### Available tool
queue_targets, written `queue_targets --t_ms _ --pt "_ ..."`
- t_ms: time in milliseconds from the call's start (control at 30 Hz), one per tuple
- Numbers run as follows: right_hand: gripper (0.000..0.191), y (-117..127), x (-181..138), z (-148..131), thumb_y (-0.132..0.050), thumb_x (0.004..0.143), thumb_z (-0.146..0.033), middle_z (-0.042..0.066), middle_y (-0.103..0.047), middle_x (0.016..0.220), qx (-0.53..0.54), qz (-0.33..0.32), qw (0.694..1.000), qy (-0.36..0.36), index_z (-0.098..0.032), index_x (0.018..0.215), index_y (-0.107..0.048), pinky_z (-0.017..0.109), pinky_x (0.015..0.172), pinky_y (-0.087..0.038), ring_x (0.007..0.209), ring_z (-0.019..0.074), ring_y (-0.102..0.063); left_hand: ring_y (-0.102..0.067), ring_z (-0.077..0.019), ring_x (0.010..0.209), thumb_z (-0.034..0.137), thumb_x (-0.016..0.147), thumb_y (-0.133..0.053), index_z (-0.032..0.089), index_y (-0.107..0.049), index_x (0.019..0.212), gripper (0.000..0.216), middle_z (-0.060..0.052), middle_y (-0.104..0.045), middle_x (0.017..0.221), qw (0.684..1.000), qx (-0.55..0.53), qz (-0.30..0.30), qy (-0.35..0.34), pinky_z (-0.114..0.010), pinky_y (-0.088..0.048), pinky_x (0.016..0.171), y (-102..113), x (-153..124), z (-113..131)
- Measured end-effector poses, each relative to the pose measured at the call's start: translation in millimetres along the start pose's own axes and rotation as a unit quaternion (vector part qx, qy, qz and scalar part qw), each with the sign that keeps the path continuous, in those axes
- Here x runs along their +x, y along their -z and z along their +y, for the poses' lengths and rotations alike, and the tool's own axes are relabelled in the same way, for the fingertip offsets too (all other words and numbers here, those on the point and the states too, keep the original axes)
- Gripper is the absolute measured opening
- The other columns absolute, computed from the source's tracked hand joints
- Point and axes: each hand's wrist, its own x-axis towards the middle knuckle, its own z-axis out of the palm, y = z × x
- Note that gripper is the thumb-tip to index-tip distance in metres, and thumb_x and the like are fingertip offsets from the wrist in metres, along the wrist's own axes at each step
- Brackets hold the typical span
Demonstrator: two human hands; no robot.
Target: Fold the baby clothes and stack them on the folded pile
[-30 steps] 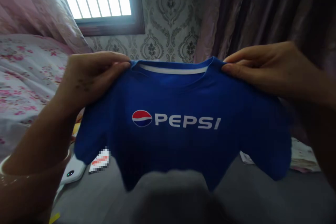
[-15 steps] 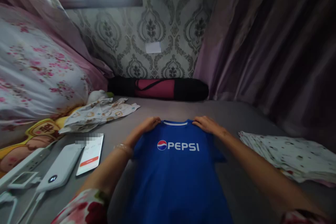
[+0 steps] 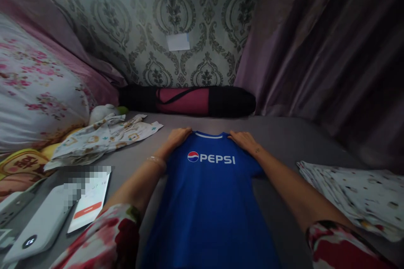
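A blue T-shirt [image 3: 211,201] with a PEPSI print lies front side up before me, its white-trimmed neckline at the far end. My left hand [image 3: 179,138] is closed on the left shoulder beside the collar. At the opposite shoulder, my right hand [image 3: 242,139] pinches the fabric in the same way. Both arms reach forward along the sides of the shirt, partly covering its sleeves. The shirt's lower end runs out of view at the bottom.
A grey sheet [image 3: 277,138] covers the bed. Folded patterned cloths [image 3: 356,193] lie right, a printed garment [image 3: 104,138] left. Nearer left are a phone [image 3: 90,201] and a white power bank [image 3: 44,222]. A black and red long bag [image 3: 189,101] lies against the wall.
Both hands have moved slightly away from me with the shirt's shoulders, keeping their hold. The shirt looks stretched longer and narrower. My view has tilted down and come closer.
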Motion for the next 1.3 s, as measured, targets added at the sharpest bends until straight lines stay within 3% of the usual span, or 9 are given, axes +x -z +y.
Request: queue_targets --t_ms 233,333,433,700,833,967,1067,1167,1300 --pt "0.029 -13.9 28.9 0.7 -0.038 0.097 -0.033 0.011 -0.065 0.114 0.156 0.007 0.987 -0.036 -0.017 0.106 -0.061 0.026 0.080 -0.040 0.102 0.0205 -0.060 -0.064 -0.0182 0.086 0.036 0.091 -0.043 0.021 -0.066 0.104 0.030 -0.006 -0.071 0.093 0.991 -0.115 -0.037 0.058 -0.024 -0.044 0.073 -15.9 26.7 -6.6" --pt "0.040 -16.8 39.6 -5.6 -0.030 0.099 -0.038 0.010 -0.067 0.108 0.172 0.004 0.984 -0.045 -0.017 0.100 -0.064 0.024 0.076 -0.041 0.096 0.0187 -0.062 -0.063 -0.0177 0.080 0.041 0.091 -0.042 0.016 -0.068 0.095 0.036 -0.006 -0.071 0.085 0.988 -0.126 -0.038 0.076 -0.023 -0.045 0.069 -19.3 33.8 -2.9" --pt "0.035 -17.0 41.6 -15.5 -0.036 0.097 -0.039 0.011 -0.065 0.111 0.175 0.015 0.982 -0.065 -0.017 0.104 -0.062 0.026 0.076 -0.041 0.098 0.0210 -0.061 -0.063 -0.0182 0.079 0.043 0.090 -0.046 0.015 -0.068 0.094 0.036 -0.007 -0.070 0.084 0.987 -0.131 -0.031 0.083 -0.024 -0.045 0.068 -20.2 34.7 2.1" --pt "0.033 -27.6 30.0 -37.0 -0.031 0.099 -0.037 0.012 -0.060 0.118 0.140 0.105 0.978 -0.110 -0.018 0.113 -0.054 0.032 0.086 -0.041 0.108 0.0234 -0.056 -0.062 -0.0212 0.099 0.043 0.097 -0.034 0.020 -0.058 0.100 0.034 -0.009 -0.065 0.108 0.996 -0.001 0.053 0.068 -0.027 -0.043 0.077 -28.2 26.4 8.1" --pt "0.040 -16.8 36.8 -27.2 -0.032 0.097 -0.045 0.015 -0.059 0.122 0.196 0.041 0.974 -0.103 -0.018 0.113 -0.057 0.033 0.092 -0.039 0.113 0.0255 -0.054 -0.063 -0.0217 0.097 0.046 0.098 -0.029 0.019 -0.054 0.104 0.037 -0.010 -0.066 0.105 0.995 0.024 0.010 0.093 -0.028 -0.043 0.077 -32.0 27.8 6.8" --pt "0.059 2.7 28.9 17.4 -0.027 0.094 -0.059 0.014 -0.067 0.107 0.281 -0.057 0.951 -0.117 -0.016 0.091 -0.067 0.029 0.085 -0.044 0.102 0.0243 -0.061 -0.063 -0.0250 0.094 0.045 0.097 -0.027 0.018 -0.053 0.108 0.039 -0.013 -0.065 0.102 0.993 0.032 -0.052 0.106 -0.032 -0.045 0.076 -21.5 30.7 10.6" --pt "0.067 6.9 3.9 53.7 -0.015 0.095 -0.058 0.012 -0.069 0.088 0.344 -0.112 0.916 -0.175 -0.015 0.084 -0.065 0.027 0.069 -0.049 0.078 0.0183 -0.065 -0.057 -0.0293 0.105 0.034 0.095 -0.034 0.014 -0.054 0.110 0.032 -0.018 -0.060 0.111 0.993 0.093 0.013 0.076 -0.038 -0.043 0.084 -10.0 34.2 33.4" --pt "0.057 3.1 -21.2 70.5 -0.022 0.096 -0.053 0.007 -0.065 0.072 0.430 -0.138 0.865 -0.219 -0.015 0.082 -0.063 0.022 0.058 -0.047 0.061 0.0129 -0.059 -0.056 -0.0263 0.106 0.027 0.095 -0.034 0.015 -0.055 0.113 0.030 -0.015 -0.060 0.111 0.997 0.048 0.061 -0.030 -0.037 -0.042 0.090 -8.0 39.2 77.0" --pt "0.032 -0.5 -35.3 66.0 -0.055 0.082 -0.045 0.000 -0.055 0.055 0.408 -0.102 0.879 -0.224 -0.017 0.067 -0.059 0.021 0.048 -0.039 0.049 0.0110 -0.050 -0.057 -0.0189 0.106 0.021 0.094 -0.035 0.018 -0.056 0.114 0.029 -0.009 -0.062 0.111 0.981 -0.074 0.033 -0.177 -0.029 -0.041 0.095 -27.1 47.2 140.5"
